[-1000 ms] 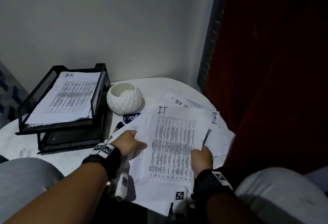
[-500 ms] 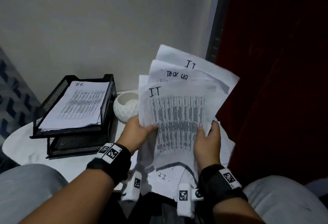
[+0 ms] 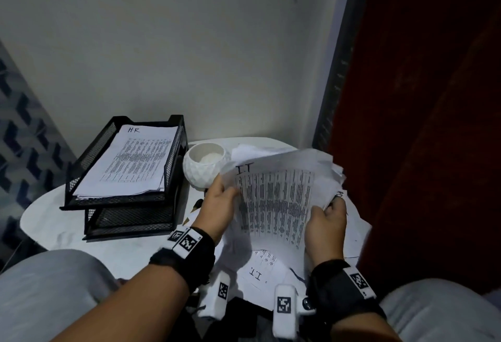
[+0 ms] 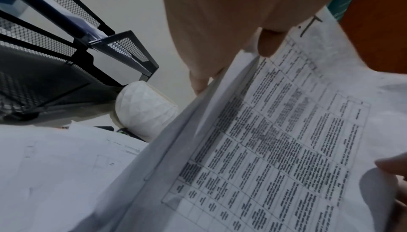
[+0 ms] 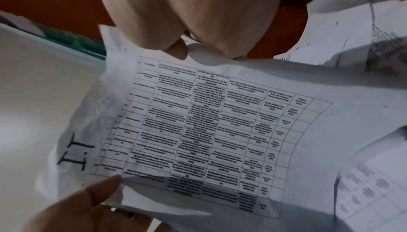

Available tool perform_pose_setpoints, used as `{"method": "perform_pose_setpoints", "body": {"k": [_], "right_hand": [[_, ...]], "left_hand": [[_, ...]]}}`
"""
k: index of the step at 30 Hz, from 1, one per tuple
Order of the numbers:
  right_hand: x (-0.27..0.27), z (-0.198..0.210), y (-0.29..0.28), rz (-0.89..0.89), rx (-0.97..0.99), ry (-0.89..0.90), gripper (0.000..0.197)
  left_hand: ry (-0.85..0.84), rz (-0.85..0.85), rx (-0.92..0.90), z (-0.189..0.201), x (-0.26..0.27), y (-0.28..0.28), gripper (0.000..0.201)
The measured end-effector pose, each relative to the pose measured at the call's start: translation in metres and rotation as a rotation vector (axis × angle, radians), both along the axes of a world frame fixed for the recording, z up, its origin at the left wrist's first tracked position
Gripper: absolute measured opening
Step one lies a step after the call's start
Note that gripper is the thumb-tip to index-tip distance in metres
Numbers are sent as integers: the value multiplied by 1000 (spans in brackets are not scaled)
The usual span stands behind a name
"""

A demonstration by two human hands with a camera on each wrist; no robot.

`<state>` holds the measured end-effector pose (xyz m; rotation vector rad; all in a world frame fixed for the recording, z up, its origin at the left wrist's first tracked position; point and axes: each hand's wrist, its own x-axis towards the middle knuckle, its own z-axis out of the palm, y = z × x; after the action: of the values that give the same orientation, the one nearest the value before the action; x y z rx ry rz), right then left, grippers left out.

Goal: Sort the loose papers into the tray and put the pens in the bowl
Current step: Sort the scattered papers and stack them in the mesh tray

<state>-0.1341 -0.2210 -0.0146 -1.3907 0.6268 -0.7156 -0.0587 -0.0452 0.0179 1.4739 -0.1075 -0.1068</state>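
Both hands hold a stack of printed papers (image 3: 273,200) above the round white table (image 3: 48,219); its top sheet is headed "I.T". My left hand (image 3: 219,203) pinches the stack's left edge, thumb on top (image 4: 267,44). My right hand (image 3: 326,219) pinches the right edge, thumb on the sheet (image 5: 178,49). The stack bends away from me and its sheets are uneven. The black mesh tray (image 3: 81,173) stands at the left, with papers headed "HR" (image 3: 132,160) in its top tier. The white faceted bowl (image 3: 200,176) sits beside the tray. Pens are mostly hidden.
More loose sheets (image 3: 260,271) lie on the table under the held stack, one headed "I.T". A small dark object (image 3: 199,203) lies between the bowl and my left hand. A wall stands behind, a dark red curtain (image 3: 420,152) to the right. My knees flank the table.
The stack was picked up off the table and stood upright and fanned; now it is lower and bent forward, away from me. Both hands keep their hold on its edges.
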Motion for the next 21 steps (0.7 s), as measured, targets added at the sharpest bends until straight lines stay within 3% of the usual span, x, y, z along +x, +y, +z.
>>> {"method": "perform_pose_setpoints", "body": {"k": [4, 8, 14, 18, 21], "right_hand": [[7, 9, 1, -11, 27, -43, 32], [7, 0, 2, -11, 72, 15, 46], [4, -15, 2, -57, 224, 41, 42], [10, -5, 0, -59, 207, -34, 41], [11, -14, -3, -80, 212, 7, 41]], "left_hand": [[-37, 37, -68, 5, 3, -3, 33], [-7, 6, 31, -11, 8, -3, 23], [104, 13, 6, -30, 6, -9, 27], [75, 2, -42, -20, 4, -10, 39], [22, -25, 62, -23, 4, -7, 49]]}}
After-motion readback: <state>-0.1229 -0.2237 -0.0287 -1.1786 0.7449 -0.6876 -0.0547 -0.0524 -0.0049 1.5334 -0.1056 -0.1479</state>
